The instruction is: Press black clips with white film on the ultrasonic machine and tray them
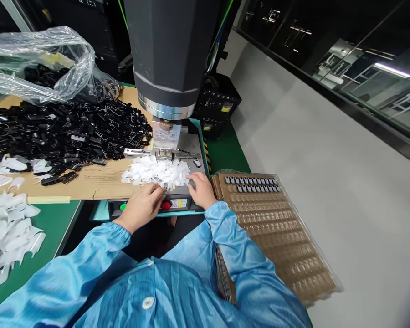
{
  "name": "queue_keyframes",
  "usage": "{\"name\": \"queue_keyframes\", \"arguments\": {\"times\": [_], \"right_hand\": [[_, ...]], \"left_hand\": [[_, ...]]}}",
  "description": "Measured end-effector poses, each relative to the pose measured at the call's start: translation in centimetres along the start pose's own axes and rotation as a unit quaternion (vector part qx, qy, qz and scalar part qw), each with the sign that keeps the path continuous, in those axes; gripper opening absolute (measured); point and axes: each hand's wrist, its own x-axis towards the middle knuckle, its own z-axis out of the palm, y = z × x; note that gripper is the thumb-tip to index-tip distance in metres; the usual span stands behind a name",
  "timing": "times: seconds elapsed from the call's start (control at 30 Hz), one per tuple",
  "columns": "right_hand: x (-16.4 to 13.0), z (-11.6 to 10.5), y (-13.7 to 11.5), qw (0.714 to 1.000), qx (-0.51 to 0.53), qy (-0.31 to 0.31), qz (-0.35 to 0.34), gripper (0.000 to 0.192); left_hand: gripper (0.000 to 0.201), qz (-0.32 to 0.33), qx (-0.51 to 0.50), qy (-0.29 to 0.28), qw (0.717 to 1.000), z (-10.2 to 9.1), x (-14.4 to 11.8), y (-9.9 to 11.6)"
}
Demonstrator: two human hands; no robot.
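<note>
I'm seeing white plastic pieces [153, 171] lying heaped just in front of the press head [164, 59], pointing in mixed directions, the heap's long axis running left to right. My left hand [145, 202] and right hand [203, 190] are resting at its edge; I can't tell whether either is grasping.

- Black press head [167, 54] hangs above the far side of the white pieces [153, 171], blocking a descent there
- Bare cardboard [104, 180] leaves a lane between these and the black parts [71, 132]
- Narrow gap between left hand [145, 205] and right hand [201, 189]
- Clear bag [71, 68] obstructs the back left
</note>
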Motion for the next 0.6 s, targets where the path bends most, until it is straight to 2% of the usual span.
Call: {"name": "queue_keyframes", "arguments": {"times": [0.17,0.3,0.4,0.6], "right_hand": [[0.2,1.6,-1.6,1.000,0.018,0.007,-0.014,0.031],[0.5,3.0,-2.3,1.000,0.004,0.016,-0.003,0.034],[0.6,3.8,-2.3,0.999,-0.010,0.039,0.021,0.028],[0.6,4.1,-2.1,0.996,-0.016,0.073,0.045,0.021]], "left_hand": [[0.028,0.057,0.112,0.000,0.992,0.0,2.7,-0.7],[0.023,0.081,0.112,-0.005,0.990,0.1,4.1,-0.3],[0.023,0.084,0.104,0.003,0.991,0.5,4.5,-0.5],[0.026,0.081,0.090,0.048,0.991,1.1,4.7,-1.1]]}}
